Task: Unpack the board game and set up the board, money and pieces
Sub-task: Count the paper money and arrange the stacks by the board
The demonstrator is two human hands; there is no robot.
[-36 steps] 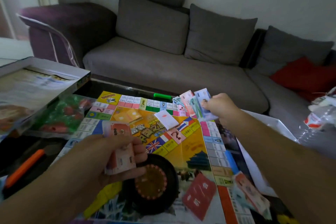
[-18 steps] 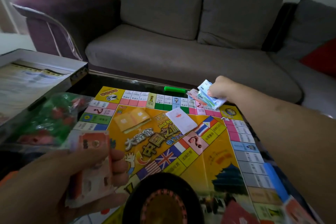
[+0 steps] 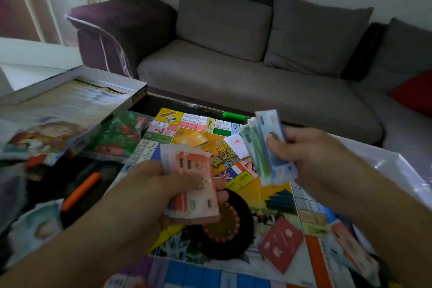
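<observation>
Currently both hands hover above the game board, each holding paper money. The left hand grips a wad of red-and-white notes, thumb curled across the top face and fingers wrapped underneath; the wad's long axis runs roughly away from the person, tilted a little to the right, its printed face turned up. The right hand pinches a thicker stack of blue and green notes, thumb pressed on the near face; this stack stands almost on edge, long axis leaning from lower right to upper left, with thin paper edges fanned slightly at the top.

The board lies flat and unfolded on a dark glossy table, a glossy yellow square bordered by small coloured rectangles, one corner pointing toward the grey fabric sofa. On it rest a round black spinner wheel with a brown disc centre, just below the left hand, a flat red card deck and a white card. Left of the board sits a clear crinkled bag of green and red plastic pieces, beside the open cardboard box. A green marker lies at the far edge, an orange marker to the left.
</observation>
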